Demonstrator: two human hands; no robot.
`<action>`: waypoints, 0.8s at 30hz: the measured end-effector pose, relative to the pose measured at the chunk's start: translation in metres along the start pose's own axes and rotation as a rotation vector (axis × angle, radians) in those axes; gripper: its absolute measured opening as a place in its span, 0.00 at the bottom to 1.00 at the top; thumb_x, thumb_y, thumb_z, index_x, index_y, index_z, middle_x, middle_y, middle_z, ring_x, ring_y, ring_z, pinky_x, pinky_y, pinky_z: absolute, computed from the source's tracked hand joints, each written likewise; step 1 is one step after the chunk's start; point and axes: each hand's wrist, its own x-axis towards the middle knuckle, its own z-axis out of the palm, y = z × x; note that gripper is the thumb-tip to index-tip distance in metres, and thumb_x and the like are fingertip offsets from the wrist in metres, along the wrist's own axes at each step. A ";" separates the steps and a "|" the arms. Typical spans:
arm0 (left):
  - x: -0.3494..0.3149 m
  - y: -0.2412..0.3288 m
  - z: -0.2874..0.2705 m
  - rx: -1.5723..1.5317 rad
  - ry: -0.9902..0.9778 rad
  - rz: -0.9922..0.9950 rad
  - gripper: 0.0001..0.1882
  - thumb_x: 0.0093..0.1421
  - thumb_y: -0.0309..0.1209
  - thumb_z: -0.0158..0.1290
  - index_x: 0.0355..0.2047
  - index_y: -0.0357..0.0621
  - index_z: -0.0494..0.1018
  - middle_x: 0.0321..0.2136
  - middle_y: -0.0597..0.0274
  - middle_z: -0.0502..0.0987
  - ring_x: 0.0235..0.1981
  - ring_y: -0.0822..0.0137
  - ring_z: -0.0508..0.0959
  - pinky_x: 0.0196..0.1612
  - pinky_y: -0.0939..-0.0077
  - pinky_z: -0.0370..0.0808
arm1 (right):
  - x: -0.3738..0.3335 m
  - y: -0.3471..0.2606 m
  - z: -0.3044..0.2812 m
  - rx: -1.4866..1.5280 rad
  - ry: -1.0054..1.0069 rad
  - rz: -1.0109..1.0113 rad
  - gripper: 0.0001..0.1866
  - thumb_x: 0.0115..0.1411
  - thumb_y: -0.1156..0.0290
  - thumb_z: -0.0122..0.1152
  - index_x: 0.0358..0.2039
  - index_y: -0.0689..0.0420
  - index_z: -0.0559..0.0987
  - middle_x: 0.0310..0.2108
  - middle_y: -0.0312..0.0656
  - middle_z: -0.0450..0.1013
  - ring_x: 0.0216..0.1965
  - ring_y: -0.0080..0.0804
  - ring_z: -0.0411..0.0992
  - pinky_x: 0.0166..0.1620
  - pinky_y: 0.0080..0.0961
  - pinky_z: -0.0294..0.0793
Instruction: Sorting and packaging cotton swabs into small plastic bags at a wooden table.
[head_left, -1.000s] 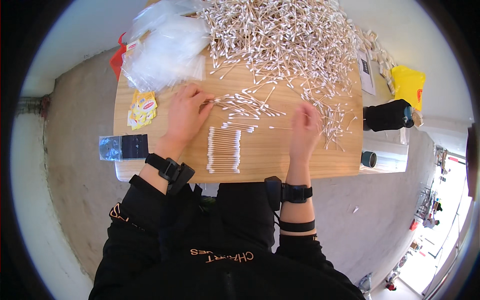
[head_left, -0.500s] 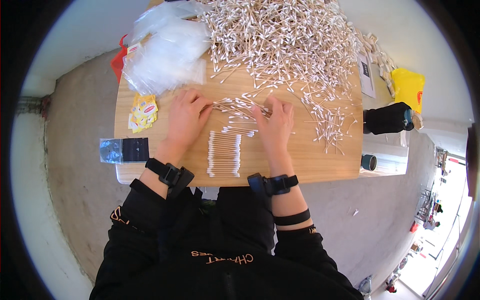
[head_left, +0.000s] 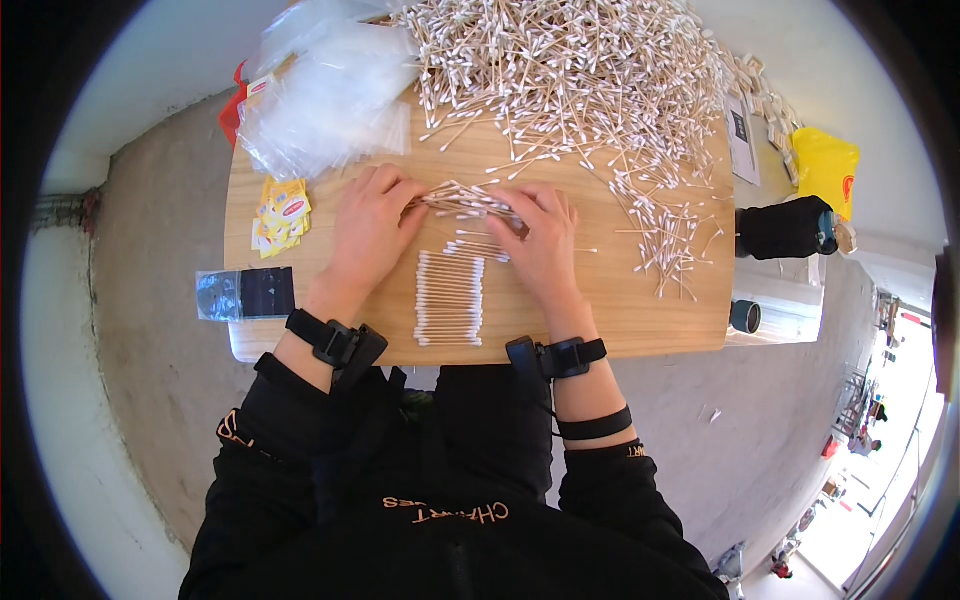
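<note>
A loose bunch of cotton swabs [head_left: 462,200] lies between my two hands. My left hand [head_left: 373,222] has its thumb and fingers closed on the bunch's left ends. From the other side my right hand [head_left: 538,232] grips the right ends, its fingers curled over them. A few more swabs [head_left: 478,244] lie just below, partly under the right hand. Nearer to me, a neat row of cotton swabs [head_left: 449,300] lies side by side, sticks parallel, white tips lined up.
A large heap of cotton swabs [head_left: 570,80] covers the back of the wooden table [head_left: 330,345], spilling down the right side. Clear plastic bags [head_left: 330,100] are piled back left, above yellow labels [head_left: 282,218] and a dark packet [head_left: 247,294]. A black bottle [head_left: 785,232] lies beyond the right edge.
My right hand has moved slightly left and closed in on the swabs. The bunch between my hands is drawn together more tightly.
</note>
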 end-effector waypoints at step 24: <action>0.029 0.010 0.017 -0.027 -0.121 -0.016 0.18 0.55 0.34 0.57 0.45 0.42 0.73 0.42 0.54 0.74 0.47 0.51 0.72 0.50 0.58 0.68 | -0.005 -0.002 0.005 0.199 0.231 0.009 0.11 0.48 0.76 0.66 0.34 0.53 0.81 0.33 0.39 0.72 0.38 0.40 0.69 0.42 0.32 0.70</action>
